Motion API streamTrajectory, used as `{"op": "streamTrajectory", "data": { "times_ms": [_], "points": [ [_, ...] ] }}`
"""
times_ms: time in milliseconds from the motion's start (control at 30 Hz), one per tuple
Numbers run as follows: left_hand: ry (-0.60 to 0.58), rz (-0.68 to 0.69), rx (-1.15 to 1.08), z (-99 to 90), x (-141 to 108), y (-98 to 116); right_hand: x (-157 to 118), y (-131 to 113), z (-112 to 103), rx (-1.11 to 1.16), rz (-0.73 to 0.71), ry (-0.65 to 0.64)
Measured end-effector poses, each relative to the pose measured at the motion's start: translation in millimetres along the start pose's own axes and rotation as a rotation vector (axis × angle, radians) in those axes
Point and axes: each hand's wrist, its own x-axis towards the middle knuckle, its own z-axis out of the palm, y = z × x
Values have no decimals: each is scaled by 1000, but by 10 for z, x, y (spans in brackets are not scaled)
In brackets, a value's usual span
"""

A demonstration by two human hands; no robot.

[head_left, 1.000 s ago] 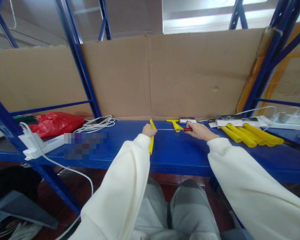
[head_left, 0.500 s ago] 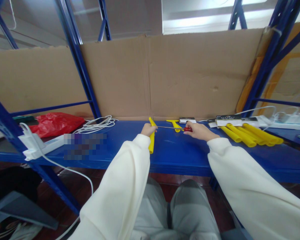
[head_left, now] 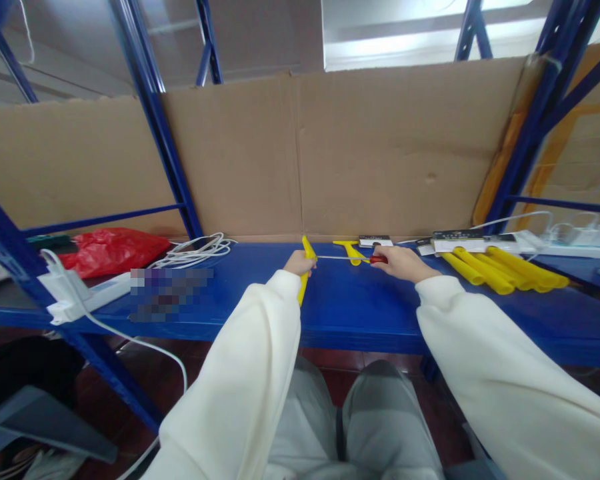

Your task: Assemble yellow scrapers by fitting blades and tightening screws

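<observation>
My left hand is closed around a yellow plastic piece, which stands out above and below the fingers over the blue shelf. My right hand grips the red handle of a screwdriver. Its thin metal shaft points left, and the tip meets the yellow piece beside my left fingers; the exact contact is too small to make out. Between the hands and a little behind them, a second yellow piece with a wide top lies on the shelf.
Several yellow tubes lie at the right by a white and black box. A small box sits near the cardboard wall. At the left are a coiled white cable, a red bag and a power strip.
The yellow piece in my left hand has turned, so its lower part looks narrower and its top is seen from another side. The screwdriver shaft now lies more nearly level.
</observation>
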Motion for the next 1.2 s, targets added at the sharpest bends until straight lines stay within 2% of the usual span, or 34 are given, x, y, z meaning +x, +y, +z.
{"op": "streamTrajectory", "data": {
  "times_ms": [267, 500, 800, 1033, 1200],
  "points": [
    [-23, 0, 34, -21, 10, -13, -10, -47, -39, 35, -13, -61],
    [-33, -23, 80, -13, 23, -25, -18, -70, -43, -43, -7, -30],
    [-42, -57, 2, -13, -8, 0, -13, -102, -93, 18, 32, -127],
    [-70, -90, -19, -6, -47, 34, -22, -86, -98, -37, 42, -75],
    [-82, -92, -55, 7, -26, 18, -25, -73, -114, -50, 41, -108]
  ]
}}
